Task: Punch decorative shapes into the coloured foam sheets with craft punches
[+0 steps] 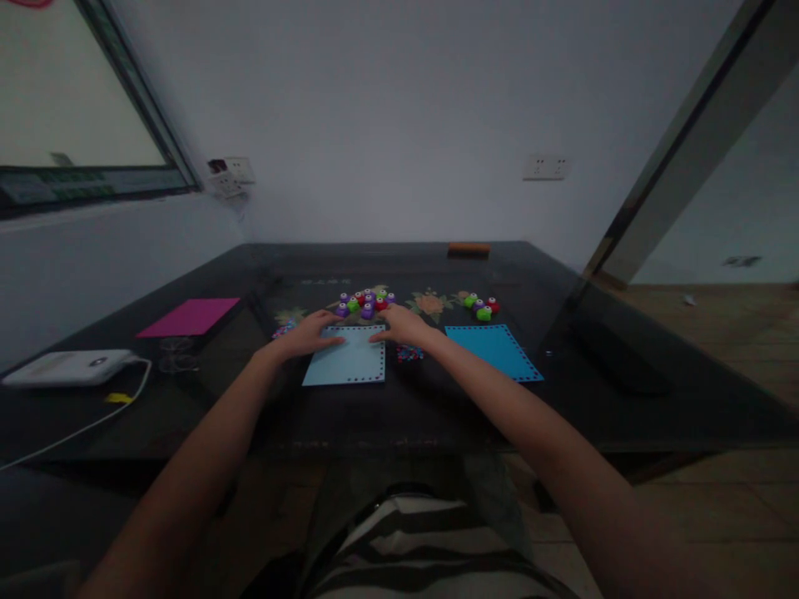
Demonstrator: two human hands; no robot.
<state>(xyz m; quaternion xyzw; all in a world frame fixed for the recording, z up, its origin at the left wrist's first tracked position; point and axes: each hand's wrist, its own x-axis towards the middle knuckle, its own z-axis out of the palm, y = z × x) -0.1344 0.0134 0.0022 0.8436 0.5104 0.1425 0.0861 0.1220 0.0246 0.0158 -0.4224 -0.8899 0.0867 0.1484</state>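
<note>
Before me, a pale blue, square paper sheet (350, 359) with dotted edges lies on the dark desk (374, 420). The left hand (310, 332) and right hand (404, 324) have fingers spread, not clasping. Probably light, easily creased: better hold its edges gently.

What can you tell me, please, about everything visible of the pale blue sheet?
The pale blue sheet is four-sided and looks like paper or card. It lies flat on the dark table. Dark dots line its right edge and parts of its far and near edges; the visible left edge shows none. The left grip and right grip overlap its far part with their thumbs; whether they press is unclear.
</note>
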